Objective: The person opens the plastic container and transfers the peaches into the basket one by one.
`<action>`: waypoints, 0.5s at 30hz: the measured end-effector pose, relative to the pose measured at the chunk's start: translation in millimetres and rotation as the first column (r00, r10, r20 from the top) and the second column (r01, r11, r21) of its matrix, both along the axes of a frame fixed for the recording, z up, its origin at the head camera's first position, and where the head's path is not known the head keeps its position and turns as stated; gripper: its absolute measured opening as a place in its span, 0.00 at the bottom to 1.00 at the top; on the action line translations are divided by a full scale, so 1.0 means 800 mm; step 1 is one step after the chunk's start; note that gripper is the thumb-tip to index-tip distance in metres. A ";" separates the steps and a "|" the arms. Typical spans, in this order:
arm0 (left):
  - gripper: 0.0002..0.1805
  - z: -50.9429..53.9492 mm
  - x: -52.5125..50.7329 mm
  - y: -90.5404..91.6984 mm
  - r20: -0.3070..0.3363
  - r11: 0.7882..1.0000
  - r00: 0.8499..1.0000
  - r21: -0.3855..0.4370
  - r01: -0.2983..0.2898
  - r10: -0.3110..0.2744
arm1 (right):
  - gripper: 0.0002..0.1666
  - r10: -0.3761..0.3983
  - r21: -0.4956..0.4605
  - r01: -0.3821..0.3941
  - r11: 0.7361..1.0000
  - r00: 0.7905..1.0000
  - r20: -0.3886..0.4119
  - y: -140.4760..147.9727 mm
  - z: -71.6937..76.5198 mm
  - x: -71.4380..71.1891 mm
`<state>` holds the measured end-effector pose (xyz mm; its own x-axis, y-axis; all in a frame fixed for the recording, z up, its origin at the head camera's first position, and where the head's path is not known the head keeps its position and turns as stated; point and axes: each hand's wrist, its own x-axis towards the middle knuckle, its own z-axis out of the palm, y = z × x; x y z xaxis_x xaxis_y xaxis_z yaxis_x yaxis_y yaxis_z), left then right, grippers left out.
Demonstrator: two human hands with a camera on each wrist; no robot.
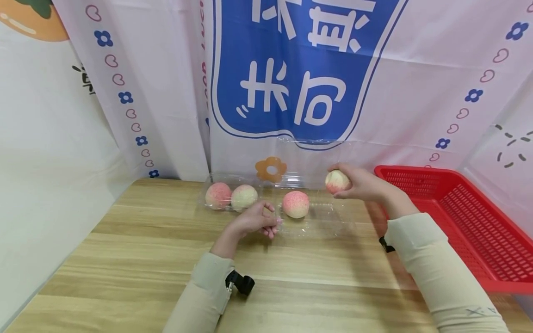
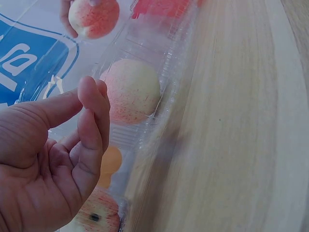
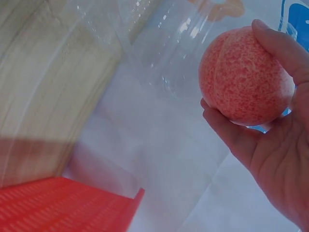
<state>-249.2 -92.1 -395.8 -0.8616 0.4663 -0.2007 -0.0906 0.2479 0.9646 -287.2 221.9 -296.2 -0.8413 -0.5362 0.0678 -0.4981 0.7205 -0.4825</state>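
Observation:
My right hand point(image 1: 363, 184) grips a peach point(image 1: 337, 181), pale with a red blush, above the right part of an open clear plastic box point(image 1: 329, 217). In the right wrist view, that peach point(image 3: 246, 77) sits between thumb and fingers. Another peach point(image 1: 296, 205) lies in the left part of this box. By the box's near left corner is my left hand point(image 1: 255, 219), its fingers loosely bent and nothing visible between them. Whether it touches the plastic cannot be told. A second clear box point(image 1: 209, 178), just left, contains two peaches point(image 1: 218, 196).
A red plastic basket point(image 1: 449, 231) stands at the right of the wooden table point(image 1: 266, 296). Behind the boxes hangs a white cloth with a blue printed sign point(image 1: 291, 69). The right box's clear lid point(image 1: 312, 145) stands raised against it.

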 end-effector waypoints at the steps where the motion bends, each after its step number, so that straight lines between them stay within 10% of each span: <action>1: 0.24 0.000 0.000 0.000 0.000 1.000 1.000 0.000 0.000 0.000 | 0.38 -0.006 0.004 0.006 1.000 1.000 -0.007 0.002 0.002 0.000; 15: 0.23 0.001 0.000 -0.001 0.004 1.000 1.000 -0.001 -0.002 0.002 | 0.39 -0.060 0.065 0.062 0.996 0.998 -0.028 0.030 0.031 -0.002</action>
<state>-249.1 -92.5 -395.3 -0.8619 0.4640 -0.2047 -0.0952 0.2484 0.9640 -288.6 245.8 -271.3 -0.8709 -0.4882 0.0561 -0.4642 0.7798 -0.4202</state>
